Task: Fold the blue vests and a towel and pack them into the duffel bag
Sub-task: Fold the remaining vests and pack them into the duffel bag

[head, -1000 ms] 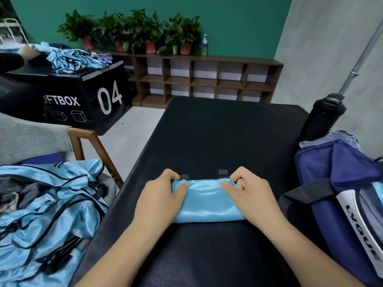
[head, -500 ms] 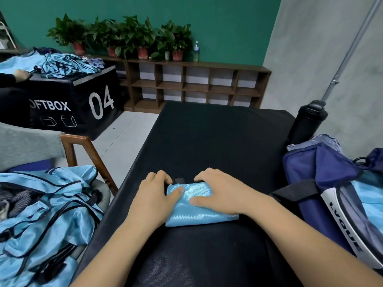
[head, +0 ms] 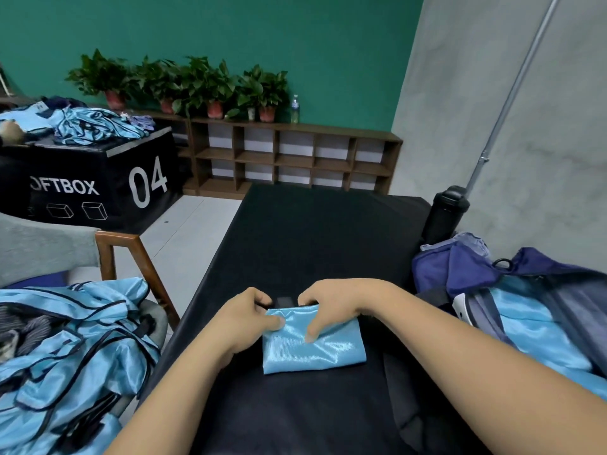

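left hand [head: 244, 318], right hand [head: 331, 307] pinch folded vest [head: 322, 353] on black table [head: 312, 241]; green wall [head: 230, 34], wooden shelf [head: 295, 156] behind.

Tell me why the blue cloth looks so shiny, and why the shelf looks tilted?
Head view: the folded vest has glossy fabric, so light leaves pale streaks near the left hand and right hand. Head view: the wide-angle lens likely makes the shelf slope and the pole lean.
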Motion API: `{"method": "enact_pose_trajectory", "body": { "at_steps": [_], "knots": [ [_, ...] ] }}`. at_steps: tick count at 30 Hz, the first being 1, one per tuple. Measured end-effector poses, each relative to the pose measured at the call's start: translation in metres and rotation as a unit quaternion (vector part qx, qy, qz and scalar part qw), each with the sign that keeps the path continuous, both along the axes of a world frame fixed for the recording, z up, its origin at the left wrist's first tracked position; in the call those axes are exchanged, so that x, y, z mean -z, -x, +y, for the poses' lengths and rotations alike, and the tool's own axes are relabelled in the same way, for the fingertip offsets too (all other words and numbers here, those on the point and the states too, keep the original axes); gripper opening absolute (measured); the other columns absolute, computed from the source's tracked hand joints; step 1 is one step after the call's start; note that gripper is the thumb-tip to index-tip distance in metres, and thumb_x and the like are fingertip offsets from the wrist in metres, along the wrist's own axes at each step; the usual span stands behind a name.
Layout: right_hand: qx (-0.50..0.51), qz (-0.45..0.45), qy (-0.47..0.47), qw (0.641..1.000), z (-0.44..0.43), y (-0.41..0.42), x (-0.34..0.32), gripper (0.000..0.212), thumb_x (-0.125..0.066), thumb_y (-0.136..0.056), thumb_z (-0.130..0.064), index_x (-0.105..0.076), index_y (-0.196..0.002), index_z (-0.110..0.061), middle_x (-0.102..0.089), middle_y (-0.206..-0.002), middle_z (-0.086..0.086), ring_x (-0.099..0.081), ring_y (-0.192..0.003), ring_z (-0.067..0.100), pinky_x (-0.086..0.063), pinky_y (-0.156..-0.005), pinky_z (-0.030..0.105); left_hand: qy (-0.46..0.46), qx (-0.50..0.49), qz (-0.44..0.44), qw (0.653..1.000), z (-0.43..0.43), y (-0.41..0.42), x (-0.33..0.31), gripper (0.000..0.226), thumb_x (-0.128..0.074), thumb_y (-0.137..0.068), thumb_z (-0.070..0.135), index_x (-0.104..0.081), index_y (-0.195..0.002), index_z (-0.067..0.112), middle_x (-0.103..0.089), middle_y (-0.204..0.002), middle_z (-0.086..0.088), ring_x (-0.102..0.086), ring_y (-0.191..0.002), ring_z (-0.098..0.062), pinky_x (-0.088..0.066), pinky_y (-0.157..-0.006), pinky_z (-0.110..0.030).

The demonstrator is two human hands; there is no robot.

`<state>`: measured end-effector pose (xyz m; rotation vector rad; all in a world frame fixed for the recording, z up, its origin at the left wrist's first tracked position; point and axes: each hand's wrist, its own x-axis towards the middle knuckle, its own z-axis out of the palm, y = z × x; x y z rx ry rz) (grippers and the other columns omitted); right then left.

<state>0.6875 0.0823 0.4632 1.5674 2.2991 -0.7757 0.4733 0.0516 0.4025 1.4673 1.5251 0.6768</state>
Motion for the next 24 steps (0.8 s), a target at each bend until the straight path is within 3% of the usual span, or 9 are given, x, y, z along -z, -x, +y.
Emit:
{"method": "enact_pose_trajectory", "body": {
  "at_steps": [2, 5, 10, 13, 17, 21, 24],
  "knots": [
    [-0.001, 0.002, -0.026, 1.0, -0.009, -0.004, -0.004, 0.044, -0.087, -0.076, -0.046, -0.059, -0.091, -0.015, -0.059, -0.084, -0.005, -0.056, -0.072, 0.016, -0.045, -0.064, 0.037, 0.015, 0.018, -0.053, 0.998, -0.004, 0.003, -0.007, 0.053, -0.09, -0.067, 0.033, -0.066, -0.114, 0.029, -0.071, -0.106, -0.005, -0.074, -0.098, -0.022, -0.063, -0.092, -0.042],
    [0.012, 0.004, -0.043, 0.999, -0.022, -0.009, -0.018, 0.041, -0.085, -0.074, -0.05, -0.055, -0.086, -0.023, -0.059, -0.083, -0.006, -0.055, -0.071, 0.016, -0.044, -0.063, 0.038, 0.017, 0.038, -0.14, 0.989, -0.011, 0.005, -0.023, 0.054, -0.092, -0.073, 0.017, -0.066, -0.12, 0.024, -0.067, -0.12, -0.02, -0.075, -0.103, -0.024, -0.065, -0.081, -0.035],
    [0.039, 0.043, -0.077, 0.995, -0.046, -0.014, -0.068, 0.045, -0.09, -0.075, -0.047, -0.06, -0.102, -0.026, -0.07, -0.104, -0.006, -0.069, -0.088, 0.017, -0.056, -0.073, 0.04, -0.035, 0.068, -0.227, 0.971, -0.029, 0.006, -0.054, 0.046, -0.086, -0.086, 0.007, -0.065, -0.124, 0.02, -0.071, -0.116, -0.019, -0.077, -0.103, -0.027, -0.061, -0.085, -0.035],
    [0.032, 0.042, -0.117, 0.992, -0.063, -0.02, -0.099, 0.041, -0.089, -0.08, -0.046, -0.062, -0.107, -0.031, -0.069, -0.106, -0.01, -0.068, -0.093, 0.013, -0.057, -0.078, 0.036, -0.064, 0.071, -0.263, 0.96, -0.04, 0.0, -0.069, 0.043, -0.084, -0.088, 0.006, -0.065, -0.125, 0.017, -0.073, -0.115, -0.015, -0.077, -0.105, -0.026, -0.062, -0.088, -0.035],
    [0.027, 0.029, -0.16, 0.986, -0.086, -0.044, -0.134, 0.036, -0.088, -0.084, -0.043, -0.064, -0.107, -0.029, -0.069, -0.1, -0.011, -0.065, -0.087, 0.008, -0.054, -0.076, 0.032, -0.098, 0.089, -0.265, 0.955, -0.05, -0.023, -0.087, 0.039, -0.084, -0.089, 0.01, -0.067, -0.122, 0.021, -0.074, -0.114, -0.008, -0.076, -0.107, -0.023, -0.061, -0.095, -0.041],
    [0.055, 0.029, -0.193, 0.979, -0.111, -0.091, -0.167, 0.036, -0.088, -0.085, -0.044, -0.066, -0.108, -0.029, -0.071, -0.101, -0.013, -0.068, -0.09, 0.005, -0.056, -0.081, 0.03, -0.12, 0.114, -0.24, 0.957, -0.06, -0.065, -0.104, 0.031, -0.082, -0.092, 0.019, -0.068, -0.119, 0.026, -0.076, -0.106, -0.001, -0.075, -0.101, -0.013, -0.057, -0.089, -0.039],
    [0.089, 0.017, -0.219, 0.971, -0.13, -0.143, -0.184, 0.034, -0.087, -0.086, -0.046, -0.065, -0.108, -0.03, -0.07, -0.102, -0.012, -0.068, -0.093, 0.008, -0.055, -0.08, 0.031, -0.131, 0.131, -0.221, 0.957, -0.069, -0.105, -0.113, 0.023, -0.076, -0.097, 0.018, -0.067, -0.117, 0.025, -0.077, -0.104, -0.004, -0.077, -0.101, -0.016, -0.056, -0.086, -0.037]
  ]
}}
